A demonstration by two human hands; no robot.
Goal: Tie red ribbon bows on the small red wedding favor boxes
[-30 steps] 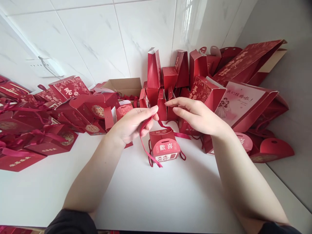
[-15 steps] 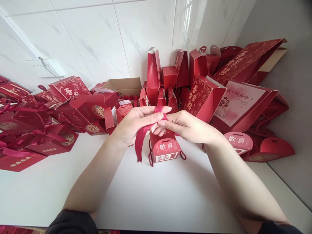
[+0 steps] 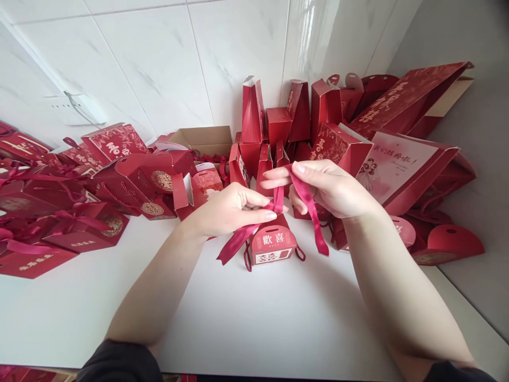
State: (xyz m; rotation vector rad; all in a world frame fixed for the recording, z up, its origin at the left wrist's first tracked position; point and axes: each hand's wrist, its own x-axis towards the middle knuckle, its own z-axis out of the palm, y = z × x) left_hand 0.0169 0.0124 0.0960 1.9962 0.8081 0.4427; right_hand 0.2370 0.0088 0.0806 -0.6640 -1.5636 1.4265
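Observation:
Above a small red gift box (image 3: 273, 245) with white characters, both hands work on a dark red satin ribbon (image 3: 306, 197). My left hand (image 3: 234, 209) pinches the ribbon between thumb and fingers, and one tail hangs down to its lower left. My right hand (image 3: 322, 185) is raised to the right, its thumb pressing the ribbon against the fingers. From there the other tail drops free, and a stretch of ribbon runs upright between the hands. Twisted red cords show at both sides of the box. The hands hide the back of the box top.
Boxes with ribbon bows (image 3: 85, 231) crowd the left. A brown cardboard carton (image 3: 204, 139) stands at the back, near tall red boxes (image 3: 253, 111). Red bags (image 3: 401, 170) lean against the wall on the right. A power socket (image 3: 77, 109) is on the tiled wall.
My right hand has moved up and right, away from my left, drawing ribbon with it. A second tail now hangs below it. My left hand has shifted slightly down.

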